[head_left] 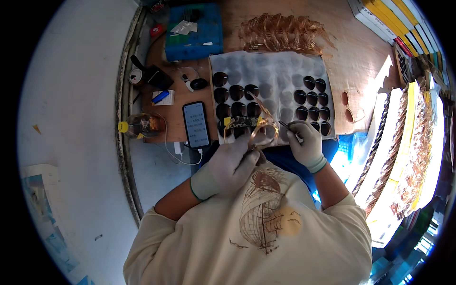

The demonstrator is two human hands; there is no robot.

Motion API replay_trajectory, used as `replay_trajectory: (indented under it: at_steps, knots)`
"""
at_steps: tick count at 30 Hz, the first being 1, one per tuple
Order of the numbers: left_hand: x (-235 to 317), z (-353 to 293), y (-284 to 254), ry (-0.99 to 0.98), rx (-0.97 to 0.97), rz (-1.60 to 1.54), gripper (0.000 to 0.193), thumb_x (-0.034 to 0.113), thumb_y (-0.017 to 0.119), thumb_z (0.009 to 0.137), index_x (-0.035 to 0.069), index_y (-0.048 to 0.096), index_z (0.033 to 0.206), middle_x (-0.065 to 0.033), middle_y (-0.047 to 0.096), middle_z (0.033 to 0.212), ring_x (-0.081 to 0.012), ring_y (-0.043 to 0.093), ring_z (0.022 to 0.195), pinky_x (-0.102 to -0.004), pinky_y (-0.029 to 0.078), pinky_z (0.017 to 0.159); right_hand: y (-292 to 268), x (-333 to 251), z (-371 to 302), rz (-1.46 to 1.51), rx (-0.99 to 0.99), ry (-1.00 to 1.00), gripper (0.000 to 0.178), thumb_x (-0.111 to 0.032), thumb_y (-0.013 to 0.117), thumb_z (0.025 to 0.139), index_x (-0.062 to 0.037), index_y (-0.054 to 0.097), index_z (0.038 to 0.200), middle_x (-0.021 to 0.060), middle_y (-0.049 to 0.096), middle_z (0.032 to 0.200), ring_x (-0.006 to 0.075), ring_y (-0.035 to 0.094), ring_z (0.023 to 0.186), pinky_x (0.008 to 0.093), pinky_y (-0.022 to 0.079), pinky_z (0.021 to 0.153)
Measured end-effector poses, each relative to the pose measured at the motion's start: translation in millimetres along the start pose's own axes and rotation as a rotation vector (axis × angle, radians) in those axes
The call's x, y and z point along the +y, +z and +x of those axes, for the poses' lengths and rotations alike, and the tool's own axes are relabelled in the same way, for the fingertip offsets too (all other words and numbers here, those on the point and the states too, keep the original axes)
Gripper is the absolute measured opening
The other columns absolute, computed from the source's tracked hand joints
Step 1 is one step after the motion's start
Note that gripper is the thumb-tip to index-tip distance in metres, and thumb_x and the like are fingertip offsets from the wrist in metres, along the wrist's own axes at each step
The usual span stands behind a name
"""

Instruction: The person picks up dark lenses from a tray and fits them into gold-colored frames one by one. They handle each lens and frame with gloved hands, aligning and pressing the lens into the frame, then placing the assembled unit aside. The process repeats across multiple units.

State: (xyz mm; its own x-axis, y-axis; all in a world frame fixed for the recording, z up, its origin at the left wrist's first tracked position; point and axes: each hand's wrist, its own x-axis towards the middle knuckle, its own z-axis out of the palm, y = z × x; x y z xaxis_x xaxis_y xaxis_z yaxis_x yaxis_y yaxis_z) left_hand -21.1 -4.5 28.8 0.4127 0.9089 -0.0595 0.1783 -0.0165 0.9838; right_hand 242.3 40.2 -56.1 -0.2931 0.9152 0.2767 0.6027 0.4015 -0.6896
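In my gloved left hand [225, 166] is an amber, see-through glasses frame [270, 122], held between thumb and fingers close to my chest. A gloved right hand [306, 140] of mine closes on a thin dark tool [284, 125], whose tip points at the frame; its exact kind is too small to tell. Beneath both hands lies a pale tray [278, 59] of round pockets. Dark sunglass lenses [312, 98] fill several pockets on its left and right sides. Beside the left hand, a dark patterned strip with yellow ends [242, 123] lies across the tray.
A lit phone [196, 124] on a white cable lies left of the tray, near a yellow-capped bottle [142, 126]. Behind are a blue box [194, 33] and a pile of amber frames [285, 32]. One frame [349, 107] lies right, before racks of frames [403, 156].
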Motion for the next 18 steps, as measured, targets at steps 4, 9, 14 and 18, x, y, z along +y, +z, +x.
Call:
replay_trajectory:
  at_steps: [4,9,14,18]
  knots:
    - [-18,10,1,-0.013,0.121,0.057,0.03,0.002,0.048,0.1,-0.006,0.049,0.128,-0.0131,0.07,0.087,-0.0168,0.067,0.079,-0.0325,0.054,0.074,1,-57,-28,0.783,0.212,0.428,0.016,0.005,0.063,0.094,0.0064,0.061,0.11,0.0076,0.07,0.096,0.0088,0.064,0.083,0.0235,0.052,0.073]
    - [-21,18,15,0.076,0.051,0.161,0.032,0.011,0.055,0.098,-0.007,0.05,0.124,-0.0242,0.069,0.087,-0.0402,0.071,0.078,-0.0442,0.054,0.07,7,-71,-17,0.738,0.151,0.332,0.022,0.005,0.062,0.095,0.0061,0.062,0.117,0.0089,0.071,0.099,0.0085,0.066,0.083,0.0228,0.054,0.074]
    - [-18,13,16,-0.004,0.02,0.157,0.02,0.011,0.055,0.098,-0.004,0.055,0.112,-0.0186,0.067,0.079,-0.035,0.07,0.072,-0.0409,0.053,0.065,2,-80,-13,0.765,0.105,0.36,0.02,0.004,0.063,0.096,0.0066,0.063,0.116,0.0093,0.072,0.1,0.0102,0.068,0.084,0.0236,0.056,0.075]
    - [-17,8,19,0.003,0.049,0.174,0.02,0.012,0.053,0.1,-0.004,0.056,0.111,-0.0161,0.067,0.074,-0.0314,0.069,0.067,-0.0382,0.053,0.062,4,-82,-14,0.851,0.101,0.418,0.026,0.004,0.063,0.096,0.0062,0.057,0.121,0.0112,0.071,0.103,0.0108,0.068,0.086,0.0243,0.056,0.075]
